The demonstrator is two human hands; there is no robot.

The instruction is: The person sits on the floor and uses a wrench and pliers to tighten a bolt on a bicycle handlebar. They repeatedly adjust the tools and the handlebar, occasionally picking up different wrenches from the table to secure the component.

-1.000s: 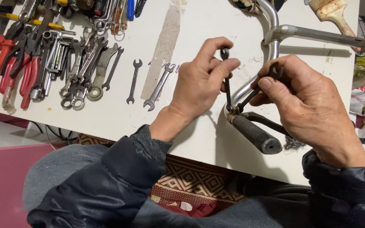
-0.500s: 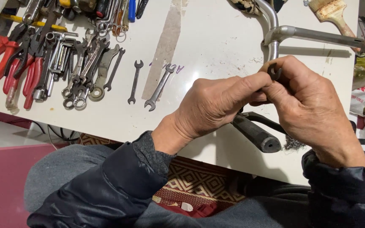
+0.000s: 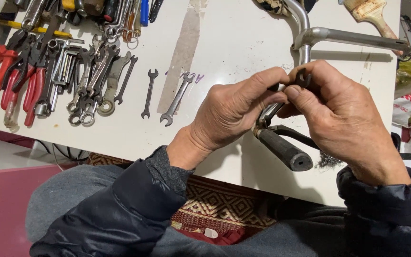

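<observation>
Both hands (image 3: 286, 114) now on wrench (image 3: 303, 77)

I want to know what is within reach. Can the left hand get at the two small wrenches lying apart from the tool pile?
Probably yes: the small wrenches lie on bare table just beside the left hand, nothing between, though it now pinches a small part.
</observation>
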